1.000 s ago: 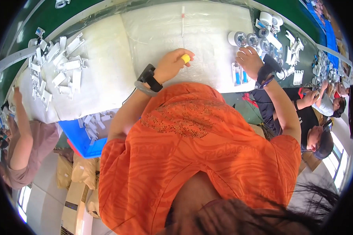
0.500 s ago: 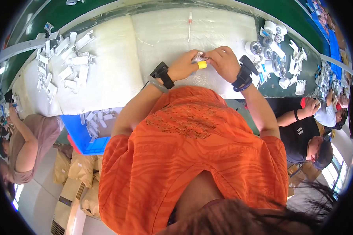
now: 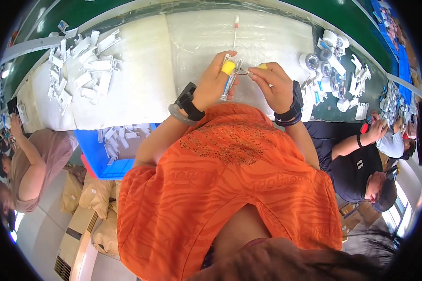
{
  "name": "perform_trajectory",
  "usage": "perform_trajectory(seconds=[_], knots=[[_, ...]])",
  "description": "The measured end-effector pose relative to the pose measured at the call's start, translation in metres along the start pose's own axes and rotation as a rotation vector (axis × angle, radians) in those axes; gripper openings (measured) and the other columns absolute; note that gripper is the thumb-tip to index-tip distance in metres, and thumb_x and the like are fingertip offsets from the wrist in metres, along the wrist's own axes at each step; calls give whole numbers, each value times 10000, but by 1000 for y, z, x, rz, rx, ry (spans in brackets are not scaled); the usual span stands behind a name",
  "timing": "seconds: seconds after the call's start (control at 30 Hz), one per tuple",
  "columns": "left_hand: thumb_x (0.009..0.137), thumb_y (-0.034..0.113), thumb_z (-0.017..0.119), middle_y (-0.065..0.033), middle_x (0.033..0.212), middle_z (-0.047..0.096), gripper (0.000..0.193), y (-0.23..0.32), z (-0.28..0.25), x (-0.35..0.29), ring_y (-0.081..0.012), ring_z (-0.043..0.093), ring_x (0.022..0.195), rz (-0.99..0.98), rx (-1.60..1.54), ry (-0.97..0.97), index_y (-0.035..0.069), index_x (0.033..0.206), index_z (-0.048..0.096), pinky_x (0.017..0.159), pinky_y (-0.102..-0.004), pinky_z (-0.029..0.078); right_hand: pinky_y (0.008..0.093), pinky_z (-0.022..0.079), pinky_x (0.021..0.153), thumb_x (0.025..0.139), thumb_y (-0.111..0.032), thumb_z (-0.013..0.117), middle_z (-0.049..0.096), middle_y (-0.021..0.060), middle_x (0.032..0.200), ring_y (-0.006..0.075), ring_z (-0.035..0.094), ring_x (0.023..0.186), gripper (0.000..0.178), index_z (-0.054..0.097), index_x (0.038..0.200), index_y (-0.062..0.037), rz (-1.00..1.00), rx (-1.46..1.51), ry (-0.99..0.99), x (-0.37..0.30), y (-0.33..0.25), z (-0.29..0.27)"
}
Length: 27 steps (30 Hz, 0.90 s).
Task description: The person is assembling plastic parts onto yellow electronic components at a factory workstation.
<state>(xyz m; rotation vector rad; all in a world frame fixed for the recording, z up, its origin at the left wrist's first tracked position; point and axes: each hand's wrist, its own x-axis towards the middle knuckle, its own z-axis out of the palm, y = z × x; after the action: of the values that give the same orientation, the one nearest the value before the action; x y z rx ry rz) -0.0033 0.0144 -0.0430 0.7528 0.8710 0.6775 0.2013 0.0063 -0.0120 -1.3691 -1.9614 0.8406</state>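
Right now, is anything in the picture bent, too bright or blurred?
Head view: the far edge of the pale table cover bows, and the picture's corners go black; also in the head view, the window at lower right is washed out, the hair at the lower edge looks soft, and the small parts at the left hand and right hand lack fine detail.

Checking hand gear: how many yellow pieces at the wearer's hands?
2: one yellow piece at the left hand, another at the right hand; more may be hidden.
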Motion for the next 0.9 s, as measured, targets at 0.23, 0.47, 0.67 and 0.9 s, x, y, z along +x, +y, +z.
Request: perform_trajectory(seconds=[0.23, 0.47, 0.67, 0.9], knots=[[943, 40, 415, -96, 937, 568, 324, -1, 13, -6, -137, 568, 692, 133, 65, -4, 15, 1264, 381, 593, -283, 502, 352, 499, 736, 762, -26, 735, 642, 90, 836, 260, 622, 787, 171, 700, 925, -62, -149, -59, 203, -1, -12, 10], [920, 6, 427, -71, 961, 553, 355, 1, 16, -17, -118, 543, 752, 167, 173, -76, 20, 1271, 375, 668, -261, 487, 378, 490, 781, 692, 3, 760, 621, 80, 870, 277, 590, 854, 235, 694, 900, -84, -252, -120, 248, -8, -8, 14], [920, 5, 428, -77, 983, 557, 365, 7, 18, -18, -103, 537, 789, 169, 244, -77, 25, 1281, 375, 663, -256, 488, 372, 481, 769, 657, -1, 785, 572, 76, 886, 278, 558, 870, 270, 702, 895, -95, -284, -126, 251, -9, -2, 15], [920, 21, 430, -77, 1001, 556, 357, 12, 22, -21, -105, 536, 794, 295, 307, -24, 21, 1275, 393, 661, -252, 489, 375, 479, 781, 668, 3, 775, 580, 71, 874, 278, 557, 868, 259, 695, 894, -94, -260, -122, 237, -8, -4, 17]])
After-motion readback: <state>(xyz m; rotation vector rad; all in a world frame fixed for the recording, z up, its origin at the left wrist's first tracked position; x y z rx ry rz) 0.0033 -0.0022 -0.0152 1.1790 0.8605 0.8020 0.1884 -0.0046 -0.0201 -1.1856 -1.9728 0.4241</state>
